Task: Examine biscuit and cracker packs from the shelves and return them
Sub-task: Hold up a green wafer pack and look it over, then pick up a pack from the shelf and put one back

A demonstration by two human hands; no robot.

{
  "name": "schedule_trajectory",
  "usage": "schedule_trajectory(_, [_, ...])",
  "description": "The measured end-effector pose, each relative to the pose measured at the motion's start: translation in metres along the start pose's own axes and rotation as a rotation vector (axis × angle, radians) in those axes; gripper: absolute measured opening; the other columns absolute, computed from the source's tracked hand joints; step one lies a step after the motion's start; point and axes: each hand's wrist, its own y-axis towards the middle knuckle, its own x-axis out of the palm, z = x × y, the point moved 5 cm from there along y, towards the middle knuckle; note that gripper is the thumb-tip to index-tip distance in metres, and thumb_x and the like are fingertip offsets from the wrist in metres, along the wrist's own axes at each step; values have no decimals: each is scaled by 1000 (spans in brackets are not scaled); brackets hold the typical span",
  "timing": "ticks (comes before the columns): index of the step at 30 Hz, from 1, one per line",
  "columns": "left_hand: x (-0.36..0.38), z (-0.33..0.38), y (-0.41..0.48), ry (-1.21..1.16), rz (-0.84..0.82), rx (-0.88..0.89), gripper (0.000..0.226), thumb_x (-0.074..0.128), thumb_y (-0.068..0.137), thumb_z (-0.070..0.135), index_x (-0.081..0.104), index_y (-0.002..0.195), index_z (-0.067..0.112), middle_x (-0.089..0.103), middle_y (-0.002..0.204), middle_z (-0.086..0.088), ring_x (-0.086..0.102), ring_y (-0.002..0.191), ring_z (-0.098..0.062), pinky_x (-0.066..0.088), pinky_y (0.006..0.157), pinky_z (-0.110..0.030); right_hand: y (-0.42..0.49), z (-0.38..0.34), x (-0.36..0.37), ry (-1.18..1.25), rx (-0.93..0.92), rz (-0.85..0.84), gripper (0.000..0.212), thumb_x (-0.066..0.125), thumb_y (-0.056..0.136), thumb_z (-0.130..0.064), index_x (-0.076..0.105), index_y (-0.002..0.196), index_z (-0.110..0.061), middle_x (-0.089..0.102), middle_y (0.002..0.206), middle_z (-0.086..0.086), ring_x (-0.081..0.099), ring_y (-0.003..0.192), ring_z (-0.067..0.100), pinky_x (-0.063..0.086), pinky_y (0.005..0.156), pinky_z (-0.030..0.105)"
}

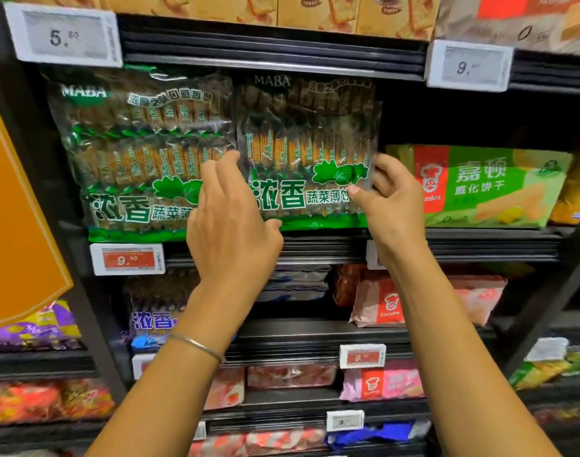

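Now a green cracker pack (308, 153) is held upright at the front of a dark shelf (463, 245), with its lower edge at the shelf's lip. It is gripped from both sides. The left hand (229, 219) is wrapped over the pack's left edge, with the fingers curled across the front and the thumb set low against the green bottom band. The right hand (391, 199) is closed on the right edge, with the thumb pressed on the printed front and the fingers curled round the side; their tips are hidden behind the wrapper. A thin bracelet (196, 346) is worn on the left wrist.

A second pack of the same kind (140, 153) is stood just beside the held one, on its left, and the two are seen touching or slightly overlapped at the seam. To the right, apart from the held pack, a green and red wafer pack (480, 186) is laid on the same shelf. A red price tag (127, 258) is clipped to the shelf rail under the second pack, and white price tags (64, 34) are fixed to the rail above. An orange panel (15, 209) is seen at the far left. On the shelf below, a pink pack (387, 305) is partly hidden by the right forearm.
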Motion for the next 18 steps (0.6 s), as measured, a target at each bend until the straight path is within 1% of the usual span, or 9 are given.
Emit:
schedule_trajectory(3, [2, 2, -3, 72, 31, 5, 93, 97, 69, 29, 39, 142, 15, 49, 131, -6, 59, 110, -31, 51, 82, -50, 0, 5, 4, -29, 21, 0, 47, 67, 93, 8, 51, 125, -21, 62, 110, -24, 64, 97, -19, 55, 90, 13])
schedule_trajectory(5, [4, 3, -8, 117, 22, -1, 95, 96, 70, 29, 38, 143, 16, 48, 131, -8, 56, 114, -32, 49, 87, -51, -4, 8, 6, -107, 46, -47, 49, 66, 95, 4, 48, 134, -19, 61, 120, -13, 67, 109, 1, 56, 103, 35])
schedule_trajectory(7, [6, 3, -13, 111, 8, -2, 92, 94, 72, 27, 37, 143, 16, 47, 131, -10, 54, 116, -34, 47, 87, -49, -7, 9, 6, -199, 55, -115, 57, 66, 94, 2, 42, 140, -22, 56, 117, -19, 61, 111, 8, 52, 107, 45])
schedule_trajectory(9, [7, 4, -16, 71, -2, -20, 89, 93, 74, 27, 36, 141, 15, 47, 132, -12, 54, 117, -35, 48, 87, -49, -6, 6, 4, -231, 65, -191, 65, 67, 94, 2, 37, 146, -25, 46, 107, -33, 54, 109, 5, 50, 107, 42])
schedule_trajectory(10, [7, 5, -19, 59, -9, -33, 89, 92, 75, 29, 35, 141, 15, 47, 134, -12, 54, 118, -36, 49, 87, -49, -7, 5, 1, -227, 75, -233, 68, 67, 95, 1, 35, 149, -25, 45, 111, -34, 52, 113, 6, 49, 108, 40])
schedule_trajectory(12, [10, 10, -25, 39, -30, -73, 91, 89, 78, 34, 32, 146, 14, 46, 137, -14, 53, 121, -37, 49, 88, -50, -12, 4, -7, -170, 105, -321, 70, 65, 97, 0, 31, 155, -20, 51, 132, -18, 52, 125, 11, 44, 113, 40])
schedule_trajectory(14, [13, 21, -35, 23, -44, -124, 91, 86, 82, 37, 30, 150, 12, 44, 140, -16, 51, 124, -40, 49, 90, -53, -19, 5, -26, -81, 123, -357, 62, 62, 98, 4, 39, 154, -13, 52, 149, 0, 52, 137, 17, 42, 117, 36])
schedule_trajectory(16, [17, 38, -47, 4, -33, -132, 86, 83, 85, 37, 33, 149, 11, 45, 137, -17, 51, 121, -41, 48, 92, -54, -24, 5, -58, -8, 95, -317, 48, 61, 98, 7, 53, 142, -9, 61, 141, 8, 60, 130, 17, 47, 111, 28])
schedule_trajectory(18, [25, 61, -59, -78, -36, -92, 75, 80, 87, 34, 38, 146, 12, 47, 134, -14, 54, 117, -37, 49, 94, -53, -24, 5, -97, 49, 37, -212, 34, 61, 97, 8, 63, 128, -7, 71, 124, 11, 68, 115, 13, 52, 103, 27])
